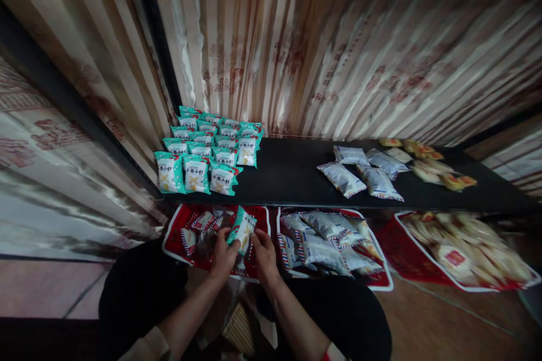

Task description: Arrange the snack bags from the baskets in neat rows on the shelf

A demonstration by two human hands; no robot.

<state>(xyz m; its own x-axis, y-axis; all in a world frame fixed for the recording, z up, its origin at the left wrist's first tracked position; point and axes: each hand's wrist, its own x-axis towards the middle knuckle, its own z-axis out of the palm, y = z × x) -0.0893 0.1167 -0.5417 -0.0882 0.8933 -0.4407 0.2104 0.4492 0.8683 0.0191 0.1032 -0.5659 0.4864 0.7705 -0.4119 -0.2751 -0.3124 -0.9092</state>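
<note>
A teal and white snack packet (pixel 243 231) is held between my two hands, over the left red basket (pixel 169 240). My left hand (pixel 224 252) grips its left side with the thumb on its front. My right hand (pixel 263 251) has its fingers closed at the packet's right edge. Inside that basket lie several small red, white and blue packets (pixel 188 241). Rows of matching teal snack packets (pixel 197 174) stand upright at the left end of the black shelf (pixel 288 175), just beyond my hands.
Silver-white packets (pixel 342 179) lie loose on the shelf, with yellowish packets (pixel 432 169) farther right. A middle basket (pixel 383 282) holds silver packets; a right basket (pixel 406 231) holds round pale packs. Curtains (pixel 271 45) hang behind, and a dark post (pixel 156 22) rises at left.
</note>
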